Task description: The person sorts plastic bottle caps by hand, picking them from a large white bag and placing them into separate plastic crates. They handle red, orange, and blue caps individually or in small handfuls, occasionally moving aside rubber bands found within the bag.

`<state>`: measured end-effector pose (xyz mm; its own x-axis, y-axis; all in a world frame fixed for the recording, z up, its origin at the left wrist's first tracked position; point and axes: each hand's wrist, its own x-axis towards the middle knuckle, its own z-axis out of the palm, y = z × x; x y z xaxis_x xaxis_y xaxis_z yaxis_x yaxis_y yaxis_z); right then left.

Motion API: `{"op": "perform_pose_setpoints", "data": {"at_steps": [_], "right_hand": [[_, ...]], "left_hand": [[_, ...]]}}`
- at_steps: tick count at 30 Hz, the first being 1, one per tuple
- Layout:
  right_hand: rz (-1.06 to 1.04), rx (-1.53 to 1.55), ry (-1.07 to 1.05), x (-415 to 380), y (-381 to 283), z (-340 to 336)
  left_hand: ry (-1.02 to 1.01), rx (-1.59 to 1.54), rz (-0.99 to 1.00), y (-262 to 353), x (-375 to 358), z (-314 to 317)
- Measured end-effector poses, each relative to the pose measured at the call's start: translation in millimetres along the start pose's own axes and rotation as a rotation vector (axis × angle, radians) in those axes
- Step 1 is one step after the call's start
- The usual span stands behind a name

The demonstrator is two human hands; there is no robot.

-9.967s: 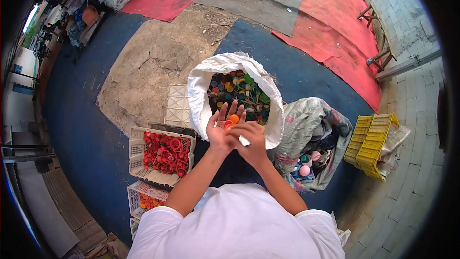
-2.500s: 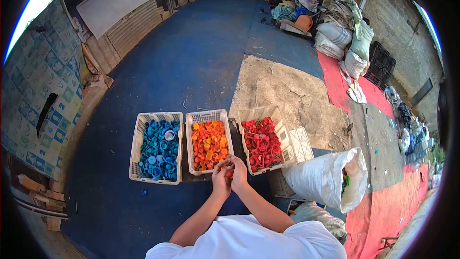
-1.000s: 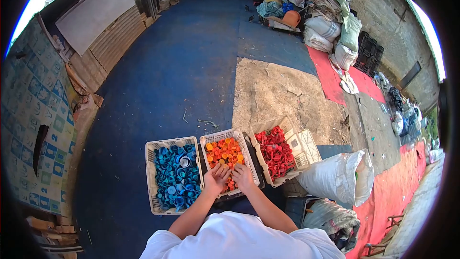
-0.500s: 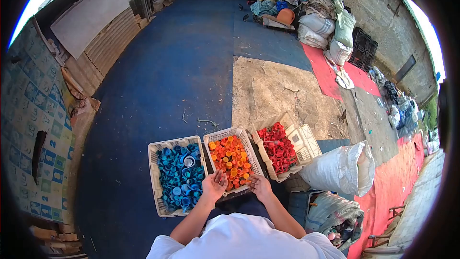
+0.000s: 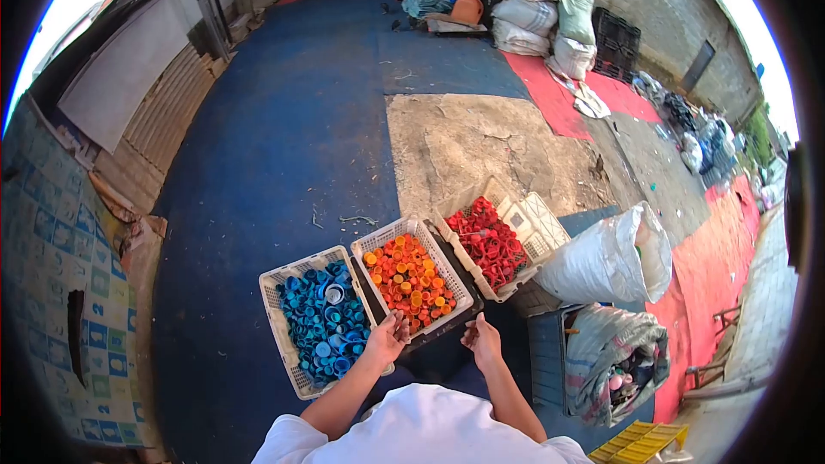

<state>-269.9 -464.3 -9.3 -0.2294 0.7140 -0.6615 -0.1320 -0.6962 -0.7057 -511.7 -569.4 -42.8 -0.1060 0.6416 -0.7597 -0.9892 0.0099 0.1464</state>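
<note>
My left hand [image 5: 388,339] is over the near corner between two crates, its fingers loosely bent and apart, with nothing visible in it. Just right of the middle crate's near end, my right hand [image 5: 483,340] hangs half-curled, its fingers apart and no object showing. Orange and yellow bottle caps [image 5: 407,279] fill the middle white plastic crate [image 5: 461,292]. Left of it, a tilted white crate [image 5: 271,292] holds blue bottle caps [image 5: 322,318]. Red caps and rings [image 5: 488,245] lie in a third, cream crate [image 5: 507,295] on the right.
A white woven sack [image 5: 593,258] leans open on the right. Below it, a dark bin [image 5: 547,361] holds another sack [image 5: 606,344]. A yellow plastic rack [image 5: 636,442] lies at the lower right. Stuffed sacks [image 5: 524,17] are piled at the back. Blue matting [image 5: 258,163] covers much of the floor.
My right hand has moved off the orange-cap crate's near edge to its right and its fingers have curled in. My left hand's fingers bend more. The view has turned right and rotated slightly.
</note>
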Motion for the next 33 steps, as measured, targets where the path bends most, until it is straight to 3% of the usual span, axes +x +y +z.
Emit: {"op": "perform_pose_setpoints", "data": {"at_steps": [4,8,17,24,33], "right_hand": [[-0.119,-0.116,-0.002,-6,-6,-36],[-0.205,-0.04,0.122,-17,-18,-73],[-0.19,0.247,0.326,-65,-59,-234],[-0.208,0.369,0.556,-104,-46,-389],[-0.181,0.439,0.813,-113,-30,-521]], "left_hand": [[-0.035,0.077,0.006,-15,7,28],[-0.082,0.108,-0.071,-60,22,56],[-0.057,0.193,-0.275,-227,47,136],[-0.099,0.34,-0.393,-342,50,198],[-0.128,0.49,-0.392,-393,78,245]]}}
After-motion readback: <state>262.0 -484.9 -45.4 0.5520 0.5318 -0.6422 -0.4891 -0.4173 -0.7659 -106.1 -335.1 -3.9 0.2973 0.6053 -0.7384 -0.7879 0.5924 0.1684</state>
